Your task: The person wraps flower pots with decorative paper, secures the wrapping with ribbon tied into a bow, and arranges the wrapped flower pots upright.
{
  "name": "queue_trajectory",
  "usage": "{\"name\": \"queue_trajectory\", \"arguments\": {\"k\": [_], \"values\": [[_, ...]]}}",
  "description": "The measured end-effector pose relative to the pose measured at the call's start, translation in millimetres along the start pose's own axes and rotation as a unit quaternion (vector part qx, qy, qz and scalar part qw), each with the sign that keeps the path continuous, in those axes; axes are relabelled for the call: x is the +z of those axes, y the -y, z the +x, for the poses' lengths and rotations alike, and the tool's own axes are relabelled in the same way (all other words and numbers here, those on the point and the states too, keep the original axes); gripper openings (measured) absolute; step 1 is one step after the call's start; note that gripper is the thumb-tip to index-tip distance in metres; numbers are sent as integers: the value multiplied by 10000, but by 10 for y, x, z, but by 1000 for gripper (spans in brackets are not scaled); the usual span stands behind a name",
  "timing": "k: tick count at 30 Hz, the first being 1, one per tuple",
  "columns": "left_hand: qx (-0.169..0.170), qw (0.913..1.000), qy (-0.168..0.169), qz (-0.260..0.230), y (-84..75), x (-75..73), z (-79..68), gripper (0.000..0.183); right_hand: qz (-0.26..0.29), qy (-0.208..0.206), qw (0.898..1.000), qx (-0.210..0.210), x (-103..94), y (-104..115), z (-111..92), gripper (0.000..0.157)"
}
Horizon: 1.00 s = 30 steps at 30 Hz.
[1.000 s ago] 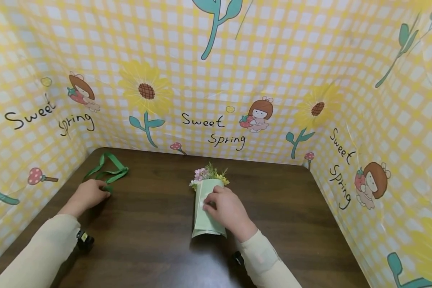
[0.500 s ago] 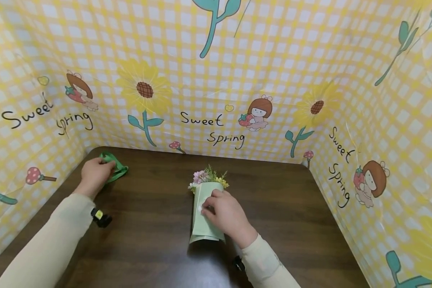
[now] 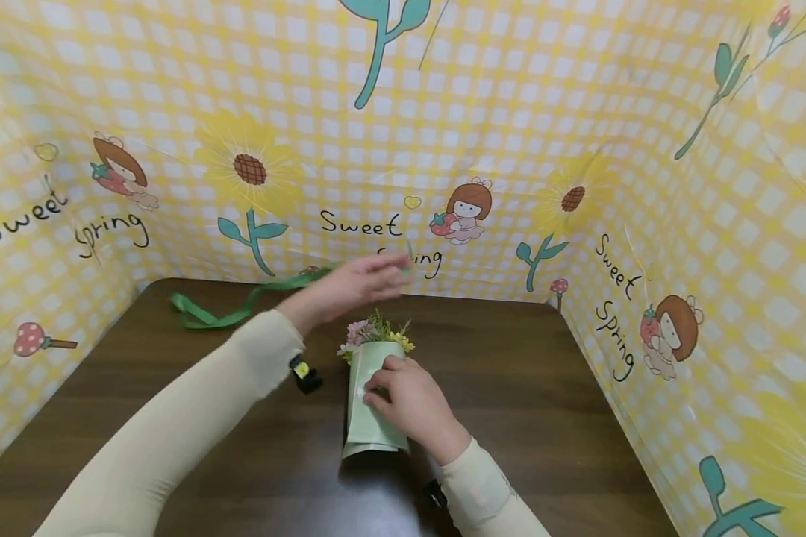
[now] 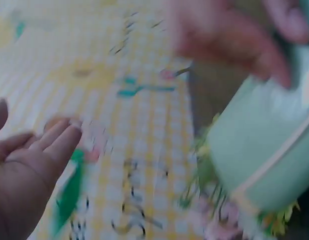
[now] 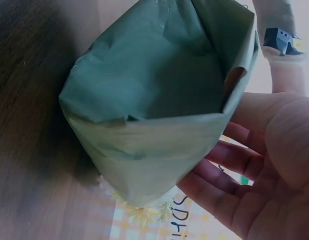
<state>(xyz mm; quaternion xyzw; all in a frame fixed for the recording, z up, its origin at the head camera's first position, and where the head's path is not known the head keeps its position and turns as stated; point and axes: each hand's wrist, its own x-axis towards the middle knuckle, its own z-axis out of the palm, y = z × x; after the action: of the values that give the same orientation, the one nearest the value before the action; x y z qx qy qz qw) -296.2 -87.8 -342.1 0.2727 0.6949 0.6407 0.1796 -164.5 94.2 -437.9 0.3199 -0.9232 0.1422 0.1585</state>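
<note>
A small bouquet (image 3: pixel 375 332) of pink and yellow flowers, wrapped in pale green paper (image 3: pixel 369 429), lies on the dark wooden table. My right hand (image 3: pixel 413 399) holds the wrap from its right side, thumb and fingertips at its upper face. In the right wrist view the wrapper's wide mouth (image 5: pixel 149 85) faces the camera. Above and behind the flowers, my left hand (image 3: pixel 352 287) carries a green ribbon (image 3: pixel 228 317) that trails back to the left across the table. The left wrist view is blurred; there the ribbon (image 4: pixel 69 197) hangs at the fingertips, which look fairly straight.
Yellow checked cloth (image 3: pixel 349 164) with printed flowers and lettering encloses the wooden table (image 3: pixel 510 373) at the back and both sides. Dark wrist cameras sit on both sleeves, one at the left wrist (image 3: pixel 305 373).
My left hand has picked the green ribbon up from the back left and swung right, drawing it out, to above the flowers. My right hand stays on the wrapped bouquet.
</note>
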Motion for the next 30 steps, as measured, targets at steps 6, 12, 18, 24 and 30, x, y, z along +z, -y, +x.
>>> {"name": "queue_trajectory", "arguments": {"k": [6,12,18,24,30], "values": [[-2,9764,-195,2153,130,281,-287,38,-8,-13,10000,-72,30,67,50,15],[108,9253,-861,3691,361,454,-873,24,48,-36,10000,-68,-2,54,-4,13],[245,9200,-706,3848,596,737,-1116,25,208,-25,9998,15,-84,-28,-40,13],[210,9039,-749,4205,653,875,-1167,29,732,291,9965,291,-119,-57,-34,11],[147,8843,-609,4628,642,914,-1219,22,1556,581,9854,383,-138,-164,-11,5]]}}
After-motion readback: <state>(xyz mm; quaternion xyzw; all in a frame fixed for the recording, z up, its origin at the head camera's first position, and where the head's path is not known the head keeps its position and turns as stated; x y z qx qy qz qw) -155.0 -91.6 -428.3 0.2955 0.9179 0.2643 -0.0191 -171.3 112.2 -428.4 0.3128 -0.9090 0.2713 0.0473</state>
